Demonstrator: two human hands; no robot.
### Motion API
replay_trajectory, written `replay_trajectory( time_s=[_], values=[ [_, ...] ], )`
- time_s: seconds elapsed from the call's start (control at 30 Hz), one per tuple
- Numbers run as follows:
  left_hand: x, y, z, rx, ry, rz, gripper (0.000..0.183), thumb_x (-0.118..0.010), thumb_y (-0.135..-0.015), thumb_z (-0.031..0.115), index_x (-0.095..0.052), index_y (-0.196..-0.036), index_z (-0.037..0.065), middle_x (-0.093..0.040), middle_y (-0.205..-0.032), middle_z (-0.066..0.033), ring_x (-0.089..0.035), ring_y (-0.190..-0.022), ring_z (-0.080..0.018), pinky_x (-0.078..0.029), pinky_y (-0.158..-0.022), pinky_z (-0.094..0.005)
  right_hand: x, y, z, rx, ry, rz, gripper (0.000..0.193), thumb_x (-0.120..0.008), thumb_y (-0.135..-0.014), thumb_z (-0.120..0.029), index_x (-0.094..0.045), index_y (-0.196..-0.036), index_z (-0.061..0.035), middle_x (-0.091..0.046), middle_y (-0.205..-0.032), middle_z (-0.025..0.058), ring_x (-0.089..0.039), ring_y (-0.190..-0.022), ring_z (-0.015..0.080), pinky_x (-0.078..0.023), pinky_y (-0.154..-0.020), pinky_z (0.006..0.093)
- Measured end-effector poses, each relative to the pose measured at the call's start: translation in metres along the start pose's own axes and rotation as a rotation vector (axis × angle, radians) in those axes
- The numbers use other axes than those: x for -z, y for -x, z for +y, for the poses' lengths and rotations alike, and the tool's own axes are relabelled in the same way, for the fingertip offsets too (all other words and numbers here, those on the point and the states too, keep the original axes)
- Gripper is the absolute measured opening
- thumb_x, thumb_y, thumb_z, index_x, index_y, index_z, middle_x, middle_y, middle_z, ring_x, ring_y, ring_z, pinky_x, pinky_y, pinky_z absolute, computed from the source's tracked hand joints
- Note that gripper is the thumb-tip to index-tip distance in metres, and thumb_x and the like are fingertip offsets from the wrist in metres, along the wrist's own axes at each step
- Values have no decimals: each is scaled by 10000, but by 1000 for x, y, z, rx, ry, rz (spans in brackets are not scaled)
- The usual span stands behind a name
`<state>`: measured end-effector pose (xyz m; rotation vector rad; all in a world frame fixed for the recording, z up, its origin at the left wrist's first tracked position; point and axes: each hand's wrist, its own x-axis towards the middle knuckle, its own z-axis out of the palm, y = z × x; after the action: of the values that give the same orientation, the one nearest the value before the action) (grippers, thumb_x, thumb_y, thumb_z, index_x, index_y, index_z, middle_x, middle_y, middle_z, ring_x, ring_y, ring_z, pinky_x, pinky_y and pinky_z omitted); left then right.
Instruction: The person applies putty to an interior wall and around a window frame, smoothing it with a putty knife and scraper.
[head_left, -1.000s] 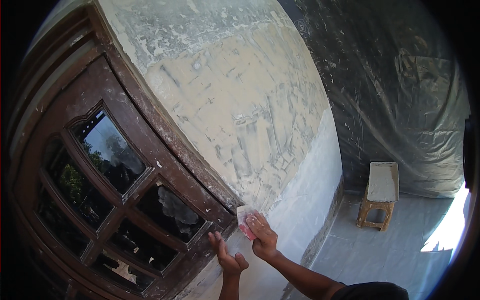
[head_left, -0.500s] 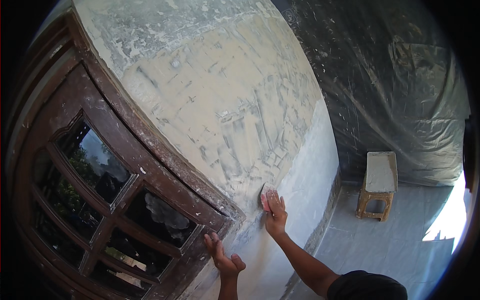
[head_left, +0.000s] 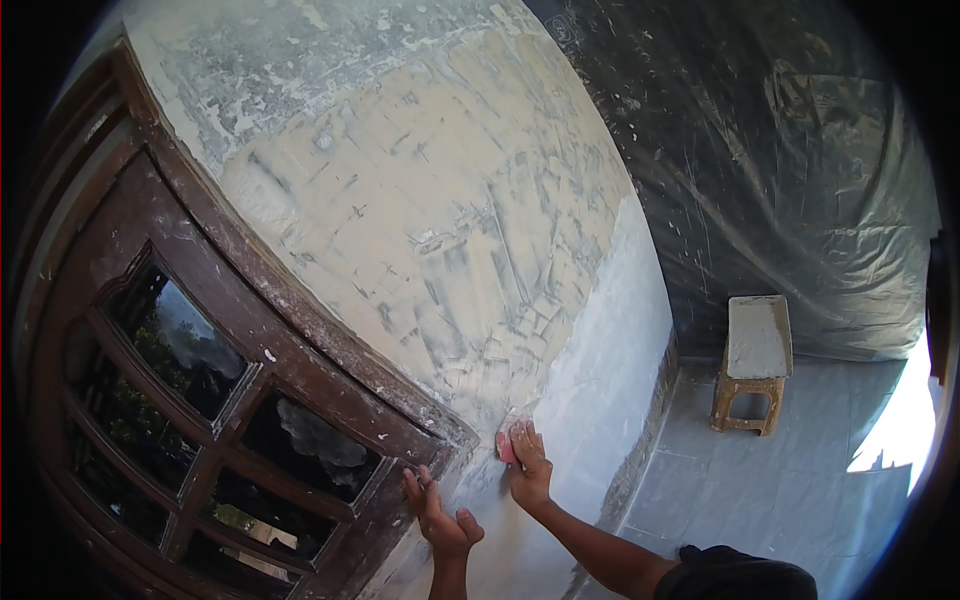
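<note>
Head view, pink scraper (head_left: 504, 447), in right hand (head_left: 530, 472)

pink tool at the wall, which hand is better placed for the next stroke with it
Probably the right hand: it holds the pink tool at the wall, while the left hand looks empty.

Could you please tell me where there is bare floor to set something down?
Bare grey floor shows below the stool in the picture, between the wall's base and the bright patch. The stool's top is taken up by the tray; beside the door, the left hand and right hand, holding a pink tool, crowd the wall.
</note>
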<state>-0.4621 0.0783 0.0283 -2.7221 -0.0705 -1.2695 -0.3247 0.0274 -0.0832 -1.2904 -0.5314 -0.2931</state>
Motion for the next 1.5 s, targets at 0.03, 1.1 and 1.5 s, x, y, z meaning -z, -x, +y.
replay_trajectory(
  time_s=[0.03, 1.1, 1.5],
  values=[
    [4, 5, 1, 43, 48, 24, 569, -403, -966, 282, -262, -1366, -97, -221, -1492, -417, -218, -1426, -540, -309, -1121, -558, 7, 25, -6, 11, 18, -127, 614, -603, -772, 130, -585, -1348, -83, -522, -1428, 174, -381, -1410, 374, -240, -1175, 502],
    [-493, 30, 483, 1404, 1496, -308, 472, -423, -1042, 347, -416, -1384, 23, -416, -1469, -170, -331, -1437, -251, -237, -1166, -377, 624, -120, 193, -1137, -354, 312, 479, -392, -873, 35, -479, -1343, 26, -585, -1277, 162, -625, -1123, 296, -523, -978, 458],
    [-643, 31, 537, 1991, 1446, -662, 532, -446, -1012, 445, -414, -1432, 121, -451, -1491, -50, -399, -1391, -223, -262, -1139, -393, 700, -203, 362, -1116, 912, -310, 286, -578, -844, -60, -680, -1112, -55, -712, -960, 177, -663, -888, 348, -506, -779, 371]
  ],
)
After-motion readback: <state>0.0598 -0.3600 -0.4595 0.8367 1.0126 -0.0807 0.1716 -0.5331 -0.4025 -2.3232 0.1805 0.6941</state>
